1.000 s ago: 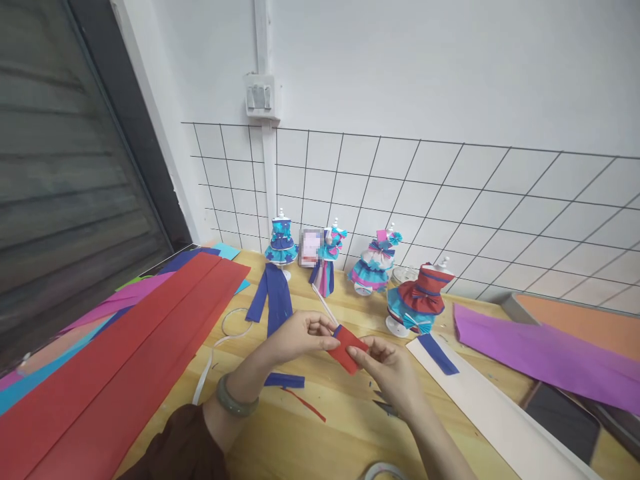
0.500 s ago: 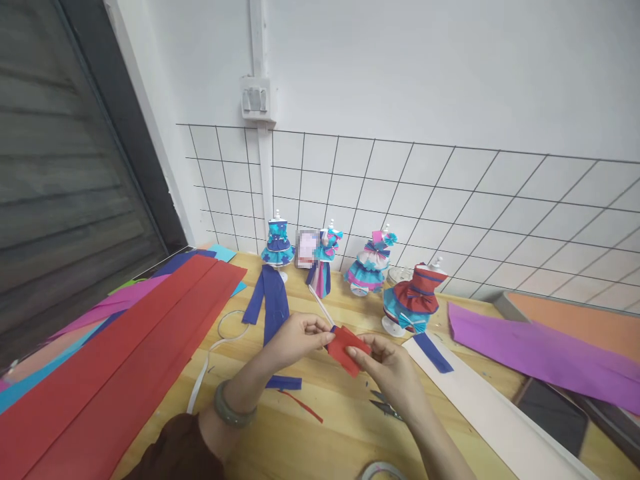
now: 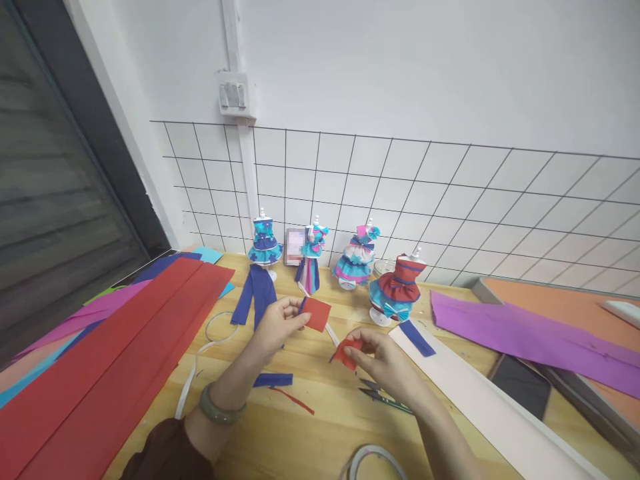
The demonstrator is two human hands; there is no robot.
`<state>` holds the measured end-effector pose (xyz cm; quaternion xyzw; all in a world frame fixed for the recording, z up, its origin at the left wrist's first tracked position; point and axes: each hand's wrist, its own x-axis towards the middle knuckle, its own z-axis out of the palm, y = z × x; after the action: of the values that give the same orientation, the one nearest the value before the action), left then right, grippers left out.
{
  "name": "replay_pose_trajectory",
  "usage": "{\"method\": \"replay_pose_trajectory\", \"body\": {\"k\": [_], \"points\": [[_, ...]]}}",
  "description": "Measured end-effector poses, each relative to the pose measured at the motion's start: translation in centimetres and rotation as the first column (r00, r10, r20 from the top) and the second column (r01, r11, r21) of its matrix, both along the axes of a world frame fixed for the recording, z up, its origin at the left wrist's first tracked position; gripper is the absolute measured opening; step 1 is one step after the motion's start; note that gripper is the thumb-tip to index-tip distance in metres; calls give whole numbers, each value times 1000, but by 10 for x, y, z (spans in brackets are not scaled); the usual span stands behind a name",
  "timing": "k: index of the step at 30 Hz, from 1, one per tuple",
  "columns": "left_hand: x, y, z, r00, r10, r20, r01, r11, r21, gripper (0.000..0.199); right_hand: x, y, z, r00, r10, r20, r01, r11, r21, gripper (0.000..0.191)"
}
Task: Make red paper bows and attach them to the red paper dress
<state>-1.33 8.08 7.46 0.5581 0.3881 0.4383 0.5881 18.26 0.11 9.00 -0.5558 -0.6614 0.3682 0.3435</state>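
Note:
Pinched in my left hand (image 3: 284, 324) is a flat red crepe paper piece (image 3: 317, 315) with a blue edge on its left side. My right hand (image 3: 376, 355) grips a second, smaller-looking red crepe paper piece (image 3: 345, 353), partly hidden by the fingers. The two pieces are apart, a short gap between them over the table. Behind that gap a thin white strip (image 3: 332, 333) lies on the wood. Small scissors (image 3: 383, 399) rest just below my right hand. A blue paper strip (image 3: 273, 380) and a thin red scrap (image 3: 294, 401) lie below my left hand.
Several small dress forms in paper dresses stand at the back, the red-and-blue one (image 3: 400, 287) nearest. Long red paper (image 3: 125, 360) covers the left side. On the right are white paper (image 3: 475, 393), purple paper (image 3: 525, 340) and a phone (image 3: 520, 383). A tape roll (image 3: 377, 453) sits in front.
The red pieces, held together between both hands before, are now separated, one in each hand. My left hand has moved slightly left and up. The whole view has shifted a little.

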Motion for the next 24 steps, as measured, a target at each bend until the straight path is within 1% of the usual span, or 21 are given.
{"method": "replay_pose_trajectory", "body": {"k": [3,5,7,10,12,14,17,20,22,24], "points": [[0,1,0,1000,14,6,-14,1000,-4,29,0,-1,4,1000,9,-10,-8,996,86,14],[1,1,0,999,21,26,-20,1000,-20,28,0,-2,5,994,61,-86,-52,993,103,10],[1,0,1,999,16,51,-14,999,-35,28,0,-3,5,979,104,-178,-93,993,73,8],[1,-4,3,996,-17,91,22,998,-56,25,0,-5,5,965,100,-243,-107,994,-14,9],[1,-6,5,993,-47,106,54,996,-70,25,-1,-6,4,964,89,-251,-101,994,-39,12],[0,-7,6,994,-57,97,65,995,-75,27,-1,-6,5,968,78,-240,-90,995,-36,17],[0,-6,6,998,-29,59,33,998,-58,28,-1,-7,8,983,62,-172,-67,998,-21,23],[0,-4,4,999,-8,37,10,997,-73,29,-1,-8,11,991,53,-119,-56,998,-23,25],[0,-2,2,999,0,32,3,997,-75,29,-2,-8,12,992,26,-126,-32,999,-40,25],[0,-1,0,1000,14,24,-13,999,-51,27,-3,-8,11,985,2,-170,-11,998,-55,25]]}}
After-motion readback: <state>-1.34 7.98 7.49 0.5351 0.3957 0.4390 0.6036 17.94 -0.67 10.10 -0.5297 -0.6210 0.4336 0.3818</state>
